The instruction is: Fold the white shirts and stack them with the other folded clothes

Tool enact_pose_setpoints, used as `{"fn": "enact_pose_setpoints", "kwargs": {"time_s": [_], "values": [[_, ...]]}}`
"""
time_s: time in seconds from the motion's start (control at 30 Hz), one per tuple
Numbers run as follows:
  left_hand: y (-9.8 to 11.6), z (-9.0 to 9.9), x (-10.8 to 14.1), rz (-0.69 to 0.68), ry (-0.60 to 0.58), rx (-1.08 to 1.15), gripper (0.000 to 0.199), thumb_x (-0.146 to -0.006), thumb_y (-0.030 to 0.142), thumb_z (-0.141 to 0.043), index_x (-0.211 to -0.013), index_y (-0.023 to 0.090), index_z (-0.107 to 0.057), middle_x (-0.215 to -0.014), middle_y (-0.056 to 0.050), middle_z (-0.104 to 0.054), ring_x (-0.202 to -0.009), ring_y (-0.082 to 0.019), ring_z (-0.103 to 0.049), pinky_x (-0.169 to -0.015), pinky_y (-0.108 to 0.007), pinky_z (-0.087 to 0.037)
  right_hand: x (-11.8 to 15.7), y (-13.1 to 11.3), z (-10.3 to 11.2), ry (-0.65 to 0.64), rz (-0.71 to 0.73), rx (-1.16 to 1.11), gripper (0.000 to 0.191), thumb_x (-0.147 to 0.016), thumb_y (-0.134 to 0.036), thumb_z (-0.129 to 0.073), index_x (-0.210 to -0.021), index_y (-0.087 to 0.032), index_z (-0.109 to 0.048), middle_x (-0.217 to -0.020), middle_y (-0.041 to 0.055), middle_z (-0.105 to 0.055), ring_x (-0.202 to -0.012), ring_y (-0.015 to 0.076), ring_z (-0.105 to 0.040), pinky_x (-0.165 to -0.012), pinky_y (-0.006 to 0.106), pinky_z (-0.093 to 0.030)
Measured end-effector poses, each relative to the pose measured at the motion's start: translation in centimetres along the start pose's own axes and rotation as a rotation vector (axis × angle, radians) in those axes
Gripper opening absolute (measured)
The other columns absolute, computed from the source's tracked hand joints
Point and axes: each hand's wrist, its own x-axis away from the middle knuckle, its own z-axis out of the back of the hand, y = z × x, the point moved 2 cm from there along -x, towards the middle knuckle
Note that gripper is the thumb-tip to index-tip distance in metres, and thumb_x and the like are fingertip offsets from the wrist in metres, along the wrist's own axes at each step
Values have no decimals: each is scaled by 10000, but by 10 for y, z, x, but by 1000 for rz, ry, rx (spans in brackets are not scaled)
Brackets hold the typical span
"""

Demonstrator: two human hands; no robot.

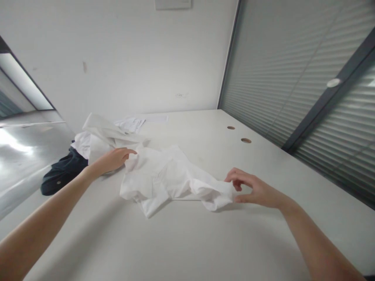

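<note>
A crumpled white garment, probably a shirt, lies spread sideways on the white table, its folds bunched at the right end. At its upper left edge is my left hand, index finger stretched over the cloth and the other fingers partly hidden beneath. My right hand is beside the garment's right end, thumb and fingers apart, fingertips at or just touching the fabric. No cloth shows gripped in it.
To the left sits a heap of white cloth with a dark navy garment below it. Papers lie farther back. Two round holes pierce the tabletop, one being the nearer hole. Blinds behind glass border the right side.
</note>
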Motion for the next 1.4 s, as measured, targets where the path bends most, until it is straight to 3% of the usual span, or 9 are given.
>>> {"fn": "enact_pose_setpoints", "kwargs": {"time_s": [0.13, 0.3, 0.37, 0.5, 0.67, 0.83, 1.03, 1.23, 1.4], "values": [[-47, -14, 30, 141, -242, 129, 652, -837, 367, -514, -1468, 214, -449, -735, -6, -657, -560, -183, -575, -613, -301, -473, -3, -6, -3, 43, -2, 65, 254, -859, -462, -682, -882, -209, -683, -774, -1, -512, -713, 149, -501, -706, 280, -411], [-24, -27, 51, 350, -327, 610, 872, -829, 645, -528, -1549, 212, -291, -800, -59, -685, -589, -205, -637, -556, -307, -495, -5, -10, -4, 209, 14, 48, 388, -884, -509, -621, -660, -202, -544, -705, -11, -476, -667, 148, -474, -663, 279, -387], [-7, -29, 52, 420, -281, 676, 804, -838, 730, -437, -1475, 239, -441, -962, -105, -706, -742, -237, -685, -643, -342, -531, -3, -17, -11, 83, 15, 59, 406, -881, -512, -630, -643, -197, -537, -731, -4, -499, -689, 150, -497, -678, 279, -397], [12, -32, 47, 421, -124, 351, 716, -806, 677, -523, -1314, 181, -609, -1051, -131, -700, -940, -293, -665, -807, -390, -516, -2, -41, -37, -253, 56, 84, 407, -877, -559, -634, -722, -183, -644, -827, 27, -581, -760, 161, -563, -723, 283, -427], [33, -29, 44, 219, 24, -150, 464, -868, 385, -568, -1259, 142, -623, -1050, -115, -677, -942, -264, -656, -878, -364, -475, -23, -71, -41, -99, 197, 282, 422, -952, -537, -533, -780, -180, -677, -806, 34, -601, -748, 160, -561, -708, 288, -409], [61, -31, 47, 139, 5, -368, 347, -884, 107, -451, -1169, 136, -646, -1119, -130, -618, -946, -237, -642, -831, -336, -488, -63, -99, -35, 10, 431, 651, 290, -998, -358, -515, -854, -177, -689, -810, 43, -625, -759, 168, -565, -735, 307, -398], [98, -37, 60, 4, 123, -531, 353, -830, -38, -400, -1026, 81, -668, -1067, -179, -602, -950, -272, -590, -817, -392, -498, -115, -120, -59, -16, 617, 1053, 195, -975, -158, -501, -877, -164, -670, -847, 60, -620, -782, 176, -554, -737, 317, -398], [147, -59, 79, -585, 168, -512, 279, -901, 15, -429, -902, 135, -681, -945, -119, -653, -953, -254, -579, -859, -429, -491, -158, -135, -79, 30, 806, 1046, 517, -961, -42, -402, -1375, -321, -538, -1266, 94, -552, -946, 174, -550, -837, 333, -421], [171, -69, 97, -907, 203, -385, 297, -967, 89, -425, -795, 146, -660, -772, -77, -619, -742, -191, -564, -665, -344, -479, -170, -131, -109, -178, 907, 1057, 308, -983, -213, -514, -1224, -341, -657, -1325, 87, -526, -976, 210, -563, -798, 347, -419]]}}
